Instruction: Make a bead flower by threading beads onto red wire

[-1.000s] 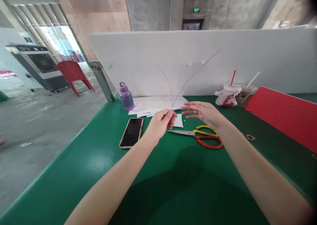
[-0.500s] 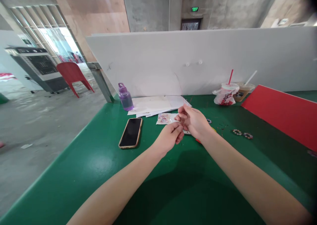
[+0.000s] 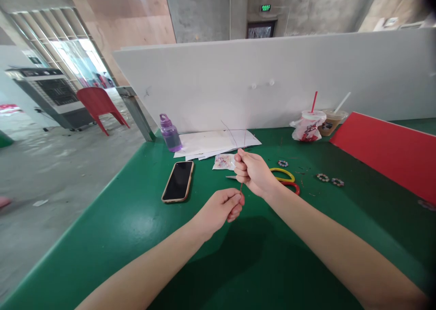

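Note:
A thin brownish string (image 3: 241,187) runs between my two closed hands, and its fine loose ends stick up above the upper one. My left hand (image 3: 221,210) pinches the lower part of it, over the green table. Higher and a little to the right, my right hand (image 3: 254,171) is closed round the string. Behind that hand lie scissors (image 3: 284,174) with one yellow and one red handle, partly hidden. A small clear packet of beads (image 3: 224,162) sits just beyond my hands. Rings of small beads (image 3: 283,163) lie to the right.
On the green table (image 3: 136,237), a phone (image 3: 178,182) lies at left, with a purple bottle (image 3: 170,133) and white papers (image 3: 218,142) behind. Two drink cups (image 3: 308,126) and a red board (image 3: 384,151) stand right. A white panel (image 3: 211,87) borders the back.
My hands were close together; now the left is lower and the right is closed above it, with string stretched between. More of the scissors shows. The view has shifted slightly.

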Available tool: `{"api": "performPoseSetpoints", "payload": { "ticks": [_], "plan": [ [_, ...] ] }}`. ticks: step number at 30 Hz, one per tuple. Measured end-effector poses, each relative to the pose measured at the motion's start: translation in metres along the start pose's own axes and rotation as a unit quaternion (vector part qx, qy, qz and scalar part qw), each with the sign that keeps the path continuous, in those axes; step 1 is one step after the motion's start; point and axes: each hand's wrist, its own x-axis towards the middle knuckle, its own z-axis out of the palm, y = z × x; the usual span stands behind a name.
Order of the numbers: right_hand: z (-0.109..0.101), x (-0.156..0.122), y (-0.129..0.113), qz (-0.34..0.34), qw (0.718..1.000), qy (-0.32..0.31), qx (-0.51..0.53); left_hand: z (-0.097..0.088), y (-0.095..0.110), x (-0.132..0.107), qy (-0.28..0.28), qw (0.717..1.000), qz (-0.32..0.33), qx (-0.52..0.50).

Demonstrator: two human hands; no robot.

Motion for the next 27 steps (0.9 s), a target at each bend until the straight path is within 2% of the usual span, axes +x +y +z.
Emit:
{"api": "performPoseSetpoints", "payload": {
  "ticks": [7, 14, 17, 21, 27],
  "plan": [
    [0.000, 0.001, 0.006, -0.016, 0.999, -0.025, 0.037, 0.006, 0.000, -0.020, 0.028, 0.999, -0.030, 0.005],
    [0.004, -0.005, 0.008, -0.014, 0.998, -0.061, 0.024, -0.001, 0.009, -0.021, 0.026, 0.995, -0.068, 0.075],
    [0.006, -0.007, 0.008, -0.013, 0.997, -0.073, 0.019, -0.005, 0.011, -0.015, 0.035, 0.997, -0.068, -0.022],
    [0.006, -0.008, 0.008, -0.008, 0.997, -0.080, 0.019, -0.004, 0.009, -0.005, 0.017, 0.978, -0.086, -0.189],
    [0.006, -0.009, 0.007, 0.010, 0.996, -0.089, 0.027, -0.001, 0.011, 0.001, 0.001, 0.974, -0.088, -0.209]
  ]
}}
